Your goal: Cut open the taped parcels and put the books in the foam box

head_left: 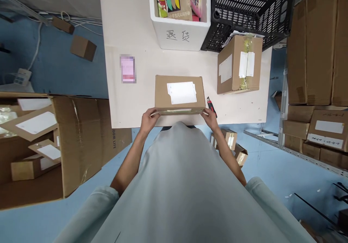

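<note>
A flat cardboard box (163,94) with a white label on top lies near the front edge of the pale table (127,25). My left hand (148,119) grips its near left corner, fingers curled against the side. My right hand (210,117) grips the near right corner the same way. A red and black utility knife (211,106) lies on the table just right of the box, beside my right hand.
A second taped cardboard box (239,64) stands at the right of the table. A white foam bin (179,29) with books and a black plastic crate (250,7) sit at the back. Large cartons with parcels stand left (81,138); stacked boxes fill shelves right (315,54).
</note>
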A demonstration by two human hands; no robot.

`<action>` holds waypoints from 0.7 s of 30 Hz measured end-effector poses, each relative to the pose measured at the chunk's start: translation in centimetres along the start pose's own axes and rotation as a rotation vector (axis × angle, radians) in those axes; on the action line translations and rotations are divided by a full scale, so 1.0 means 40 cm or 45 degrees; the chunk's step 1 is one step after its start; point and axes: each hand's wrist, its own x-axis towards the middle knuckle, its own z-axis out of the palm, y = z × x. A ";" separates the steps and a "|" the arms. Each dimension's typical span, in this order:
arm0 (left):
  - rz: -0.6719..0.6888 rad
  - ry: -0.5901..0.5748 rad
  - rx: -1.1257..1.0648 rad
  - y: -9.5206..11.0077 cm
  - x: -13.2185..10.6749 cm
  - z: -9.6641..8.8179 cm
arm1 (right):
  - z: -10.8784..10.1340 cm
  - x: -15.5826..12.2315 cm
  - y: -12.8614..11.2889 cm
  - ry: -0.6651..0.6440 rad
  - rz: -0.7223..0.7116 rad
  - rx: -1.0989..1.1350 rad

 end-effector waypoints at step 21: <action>0.010 0.115 0.129 0.086 0.028 0.015 | 0.012 0.054 -0.061 0.308 -0.040 -0.299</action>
